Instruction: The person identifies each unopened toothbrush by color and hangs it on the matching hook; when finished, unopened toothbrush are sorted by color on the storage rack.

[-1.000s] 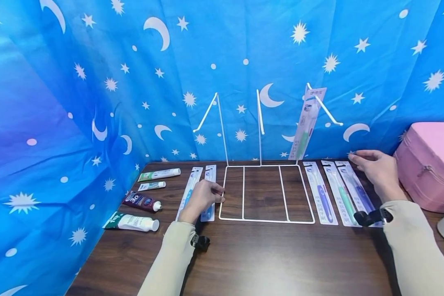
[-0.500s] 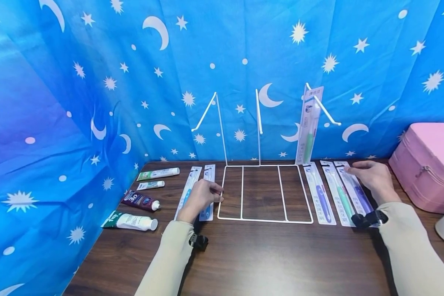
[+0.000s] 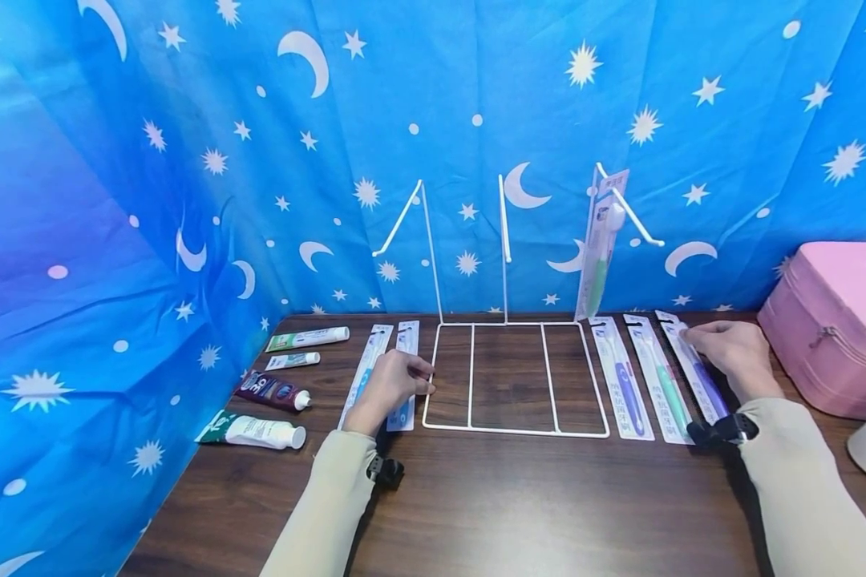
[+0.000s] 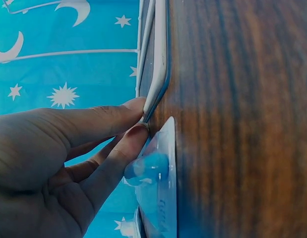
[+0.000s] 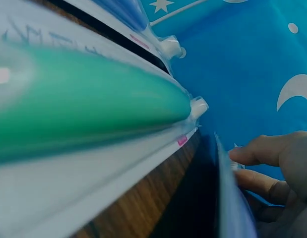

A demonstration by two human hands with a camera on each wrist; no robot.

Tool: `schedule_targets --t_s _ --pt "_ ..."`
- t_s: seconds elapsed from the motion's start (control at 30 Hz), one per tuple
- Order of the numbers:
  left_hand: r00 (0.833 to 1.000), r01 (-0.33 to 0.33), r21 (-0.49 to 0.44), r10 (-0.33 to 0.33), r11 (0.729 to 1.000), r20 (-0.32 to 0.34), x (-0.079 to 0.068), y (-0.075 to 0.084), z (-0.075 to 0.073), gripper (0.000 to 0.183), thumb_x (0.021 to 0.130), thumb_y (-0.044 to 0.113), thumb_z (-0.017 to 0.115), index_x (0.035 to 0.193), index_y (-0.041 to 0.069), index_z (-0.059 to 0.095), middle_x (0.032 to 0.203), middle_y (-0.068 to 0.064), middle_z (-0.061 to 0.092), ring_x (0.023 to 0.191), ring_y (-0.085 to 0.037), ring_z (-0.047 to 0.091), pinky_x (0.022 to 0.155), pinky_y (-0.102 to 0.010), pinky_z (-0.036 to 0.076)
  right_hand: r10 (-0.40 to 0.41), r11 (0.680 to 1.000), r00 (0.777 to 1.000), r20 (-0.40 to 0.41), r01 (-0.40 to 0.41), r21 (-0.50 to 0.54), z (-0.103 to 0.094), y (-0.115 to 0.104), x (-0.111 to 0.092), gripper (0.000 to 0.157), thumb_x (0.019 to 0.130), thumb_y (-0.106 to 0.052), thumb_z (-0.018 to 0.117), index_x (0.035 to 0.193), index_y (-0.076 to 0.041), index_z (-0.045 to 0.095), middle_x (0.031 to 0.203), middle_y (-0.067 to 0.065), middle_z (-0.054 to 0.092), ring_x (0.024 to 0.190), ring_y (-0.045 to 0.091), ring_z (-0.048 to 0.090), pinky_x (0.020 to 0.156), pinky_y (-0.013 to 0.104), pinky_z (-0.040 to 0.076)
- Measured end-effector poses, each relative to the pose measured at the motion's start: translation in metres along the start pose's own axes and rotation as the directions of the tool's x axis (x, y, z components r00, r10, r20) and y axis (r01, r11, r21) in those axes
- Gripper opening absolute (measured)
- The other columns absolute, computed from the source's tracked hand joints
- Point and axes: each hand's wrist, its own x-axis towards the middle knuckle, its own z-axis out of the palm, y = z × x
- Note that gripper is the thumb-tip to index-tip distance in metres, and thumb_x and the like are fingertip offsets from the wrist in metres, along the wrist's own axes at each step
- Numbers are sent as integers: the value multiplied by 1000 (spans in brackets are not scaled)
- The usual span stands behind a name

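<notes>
Rightmost toothbrush (image 3: 706,386) partly behind right hand (image 3: 738,357)

High, downward head view, close wrist views, shared blue backdrop (image 3: 447,80)

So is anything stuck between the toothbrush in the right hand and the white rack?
Yes: between the rack and the held toothbrush, a purple toothbrush and a green toothbrush lie flat. Lifting over them would probably work.

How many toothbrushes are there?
6: two toothbrushes left of the rack, partly behind the left hand; one hangs from it; three are right of it, the last pinched by the right hand.
</notes>
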Motion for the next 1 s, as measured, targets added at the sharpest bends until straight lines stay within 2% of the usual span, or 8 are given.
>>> schedule_targets --t_s 0.23,0.3,0.4,0.53,0.67,0.77,0.9,1.0 --pt "1000 5 1 -5 1000 2 1 1 -1 23 76 11 82 98 9 76 76 5 68 69 -8 60 68 -29 49 6 999 1000 5 -6 43 -7 -4 -1 60 94 -42 55 128 8 54 125 27 51 102 36 48 68 36 39" --pt "1000 3 4 -3 1000 1 1 1 -1 23 76 11 82 98 9 76 76 5 68 69 -8 60 68 -29 49 3 997 1000 14 -4 76 -10 -6 -2 61 94 -42 54 128 9 52 127 28 49 101 33 53 68 33 46" --pt "1000 -5 7 5 1000 0 2 1 -1 23 76 11 83 98 8 76 76 5 68 68 -7 60 69 -28 49 -22 989 999 36 16 145 -16 -10 -3 62 95 -39 55 129 12 46 130 30 46 86 15 61 65 26 52" --pt "1000 0 1 0 1000 -5 2 1 -2 23 75 10 83 97 9 76 75 5 68 68 -7 60 68 -28 49 -87 981 995 50 76 181 -24 -18 -7 63 94 -37 58 129 13 43 129 32 45 70 -3 57 65 23 54" --pt "1000 7 -5 -7 1000 -4 1 1 -2 22 76 9 82 97 9 76 75 5 68 68 -8 60 67 -28 48 -102 986 994 48 95 137 -32 -30 -15 76 92 -48 59 138 9 40 133 32 44 81 13 64 70 26 54" --pt "1000 11 -6 -11 1000 0 1 1 -2 22 77 10 82 98 8 76 75 5 68 68 -8 60 67 -28 48 -113 985 993 39 107 133 -37 -39 -21 84 90 -52 61 143 7 35 132 29 45 84 16 66 70 30 54" --pt "1000 11 -3 -11 1000 4 0 0 -1 22 77 9 81 98 8 76 76 4 68 69 -9 60 68 -29 49 -179 973 984 -3 178 146 -44 -51 -29 81 87 -53 65 141 2 41 103 -1 63 72 1 63 67 26 52" --pt "1000 11 -3 -11 1000 8 0 0 1 22 77 10 82 98 9 76 76 5 68 69 -8 60 68 -29 49 -218 964 976 -28 219 150 -49 -58 -36 72 85 -54 67 134 -4 49 82 -26 57 71 -2 62 67 21 47"
